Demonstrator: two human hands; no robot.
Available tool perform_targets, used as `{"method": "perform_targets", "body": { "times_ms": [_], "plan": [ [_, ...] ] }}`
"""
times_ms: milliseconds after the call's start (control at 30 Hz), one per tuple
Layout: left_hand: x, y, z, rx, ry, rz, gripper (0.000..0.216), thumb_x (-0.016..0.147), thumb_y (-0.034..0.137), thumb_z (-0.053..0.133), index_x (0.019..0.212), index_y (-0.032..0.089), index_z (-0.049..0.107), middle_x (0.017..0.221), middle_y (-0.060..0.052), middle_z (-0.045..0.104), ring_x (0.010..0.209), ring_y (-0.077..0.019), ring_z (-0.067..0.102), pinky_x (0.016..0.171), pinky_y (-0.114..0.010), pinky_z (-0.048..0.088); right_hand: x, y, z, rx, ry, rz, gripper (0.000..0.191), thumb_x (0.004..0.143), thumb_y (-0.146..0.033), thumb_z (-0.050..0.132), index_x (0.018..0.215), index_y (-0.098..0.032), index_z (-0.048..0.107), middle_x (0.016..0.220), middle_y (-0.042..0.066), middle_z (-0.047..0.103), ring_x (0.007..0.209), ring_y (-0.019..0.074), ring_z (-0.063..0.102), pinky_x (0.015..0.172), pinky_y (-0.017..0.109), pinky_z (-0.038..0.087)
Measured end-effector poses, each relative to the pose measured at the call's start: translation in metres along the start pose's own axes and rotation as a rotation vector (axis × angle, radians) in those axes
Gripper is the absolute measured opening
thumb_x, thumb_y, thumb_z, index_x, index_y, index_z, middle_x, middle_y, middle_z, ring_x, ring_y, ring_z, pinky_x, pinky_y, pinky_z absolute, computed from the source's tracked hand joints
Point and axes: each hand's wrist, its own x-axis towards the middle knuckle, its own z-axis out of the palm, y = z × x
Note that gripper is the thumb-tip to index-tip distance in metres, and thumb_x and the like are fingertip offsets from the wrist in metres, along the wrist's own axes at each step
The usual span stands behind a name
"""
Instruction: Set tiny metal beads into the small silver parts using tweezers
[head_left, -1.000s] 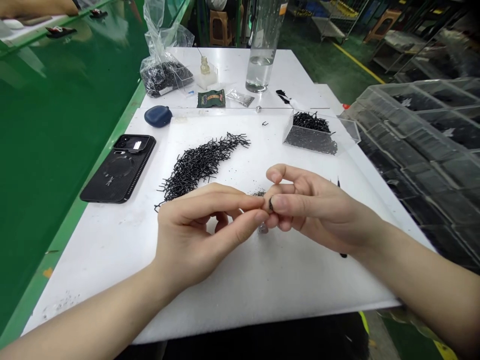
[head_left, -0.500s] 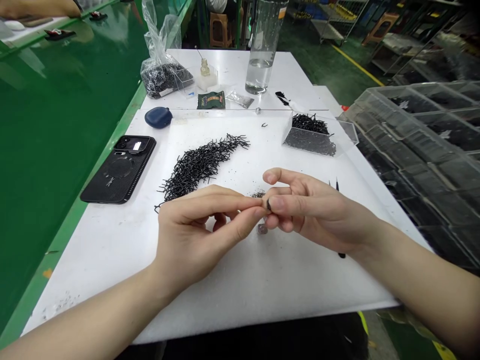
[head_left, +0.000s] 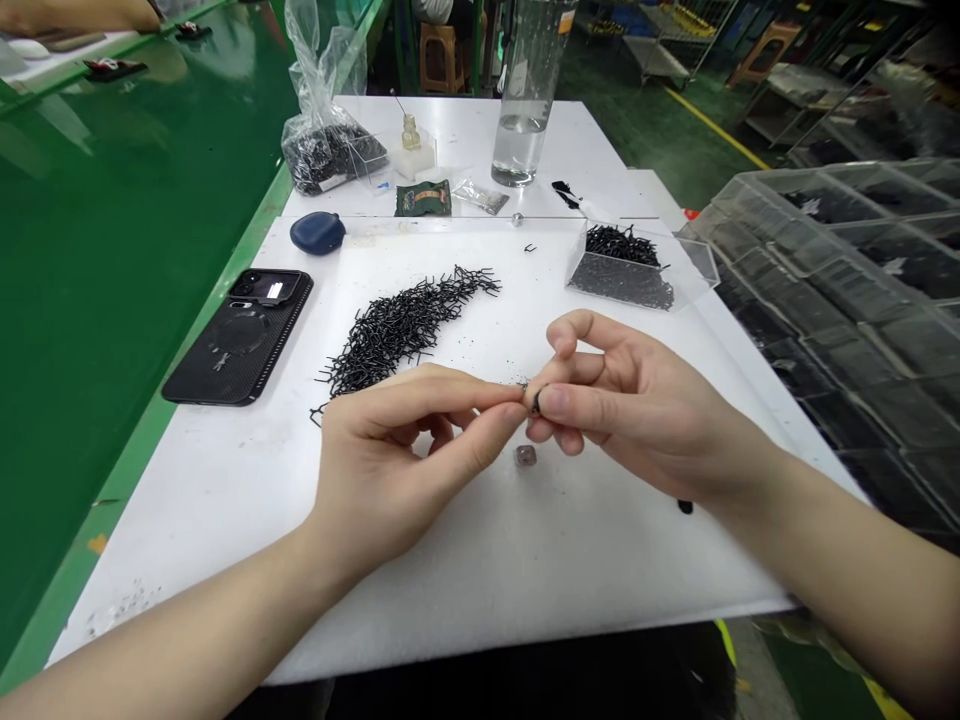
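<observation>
Thumb and forefinger of my left hand [head_left: 405, 455] are pinched together, against the fingertips of my right hand [head_left: 626, 410]. My right thumb and forefinger close on a small dark piece [head_left: 536, 402]; its exact kind is too small to tell. What the left pinch holds, if anything, is hidden. Just below the fingertips, a small translucent brownish block [head_left: 526, 456] sits on the white work surface [head_left: 465, 620]. Beyond my left hand spreads a pile of short, thin, bent black pieces [head_left: 397, 330].
A clear bin [head_left: 622, 282] of black pieces stands at the back right. A phone [head_left: 238, 340] and a blue case [head_left: 317, 233] lie left. Behind are a bag [head_left: 322, 155] and a bottle [head_left: 517, 150]. Stacked bins [head_left: 840, 270] flank the table. A black tool end [head_left: 685, 507] shows under my right arm.
My right hand has turned slightly, its forefinger and other fingers lifting and curling a little. Both hands stay joined at the fingertips, and the translucent block shows more fully below them.
</observation>
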Motion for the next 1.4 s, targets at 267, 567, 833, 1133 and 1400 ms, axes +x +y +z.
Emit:
{"method": "perform_targets", "body": {
  "times_ms": [267, 567, 833, 1133, 1400],
  "plan": [
    [-0.007, -0.004, 0.000, 0.452, -0.241, 0.141, 0.038, 0.069, 0.030, 0.097, 0.101, 0.016, 0.080, 0.089, -0.004, 0.079, 0.081, -0.0173, 0.065, 0.074, -0.033, 0.056, 0.001, -0.004, -0.014, -0.551, 0.164, -0.437, 0.027, 0.079, -0.011, 0.088, 0.097, -0.029, 0.077, 0.085, -0.003, 0.082, 0.077, 0.0169, 0.080, 0.073, 0.027, 0.067],
    [-0.005, -0.006, -0.001, 0.472, -0.292, 0.073, 0.010, 0.082, 0.016, 0.084, 0.089, 0.023, 0.083, 0.078, 0.003, 0.078, 0.078, -0.0133, 0.064, 0.071, -0.027, 0.053, 0.005, -0.004, -0.023, -0.747, 0.048, -0.654, 0.020, 0.082, -0.009, 0.084, 0.087, -0.028, 0.082, 0.087, -0.003, 0.083, 0.082, 0.0177, 0.078, 0.071, 0.031, 0.067],
    [-0.001, 0.000, -0.004, -0.047, -0.078, -0.195, 0.024, 0.075, 0.007, 0.085, 0.087, 0.028, 0.080, 0.093, 0.006, 0.078, 0.083, -0.0093, 0.070, 0.064, -0.018, 0.056, 0.003, -0.004, -0.018, -0.736, 0.230, -0.662, 0.028, 0.075, 0.000, 0.084, 0.083, -0.027, 0.080, 0.085, -0.003, 0.082, 0.075, 0.0170, 0.079, 0.064, 0.024, 0.068],
    [0.002, -0.006, -0.006, -0.393, -0.083, -0.487, 0.016, 0.086, 0.014, 0.086, 0.093, 0.028, 0.084, 0.096, 0.005, 0.086, 0.092, -0.0116, 0.082, 0.082, -0.011, 0.066, 0.001, -0.001, -0.017, -0.636, 0.162, -0.654, 0.031, 0.076, 0.001, 0.083, 0.087, -0.028, 0.080, 0.085, -0.005, 0.081, 0.078, 0.0168, 0.080, 0.069, 0.026, 0.070],
    [0.005, -0.010, -0.008, -0.487, -0.159, -0.605, 0.027, 0.083, 0.018, 0.090, 0.103, 0.035, 0.086, 0.098, 0.007, 0.086, 0.091, -0.0085, 0.080, 0.086, -0.009, 0.063, -0.003, 0.005, -0.007, -0.616, 0.156, -0.690, 0.035, 0.075, 0.004, 0.081, 0.091, -0.028, 0.077, 0.084, -0.003, 0.078, 0.080, 0.0183, 0.079, 0.069, 0.030, 0.070]
  ]
}}
